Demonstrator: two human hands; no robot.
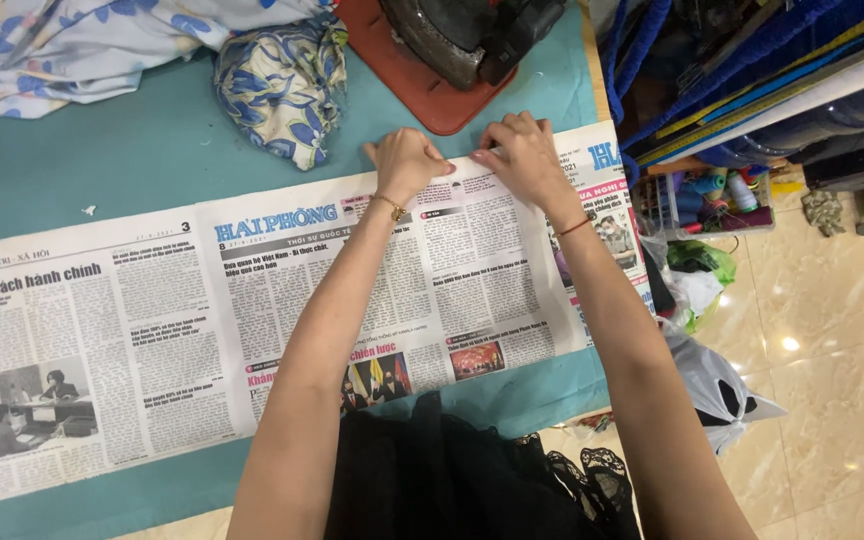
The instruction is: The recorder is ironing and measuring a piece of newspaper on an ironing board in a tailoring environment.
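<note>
Newsprint, thin and grey-white: the top edge of the newspaper [282, 320] is pinched by both sets of fingertips, at abt 12 o'clock of the sheet's right half. Left hand [407, 160] fingers curled together, tips closed on the paper edge; right hand [524, 155] likewise, fingers bent and pressed onto the same edge, the two hands nearly touching. A thin bracelet is worn on each wrist.

Handling, as judged: sheet v. light, limp, easily torn or creased; no stiffness of its own, so best held at the edge w/ both hands close, flat support kept beneath. Not slippery on cloth.

Newspaper is spread open across the teal table cover [152, 150], running from 9 o'clock to abt 3 o'clock of the view.

Outward: old iron [467, 35] on a red-brown mat [422, 95] at 12 o'clock, just beyond the hands. Floral fabric [282, 85] bunched at 11 o'clock. Black lace garment [472, 480] at 6 o'clock, overlapping the paper's near edge.

Containers: wire basket [707, 195] at 3 o'clock, off the table; thread spools held in it, blue/green/red; exact count can't be told. Plastic bags [717, 370] on the tiled floor at 4 o'clock; contents hidden.
</note>
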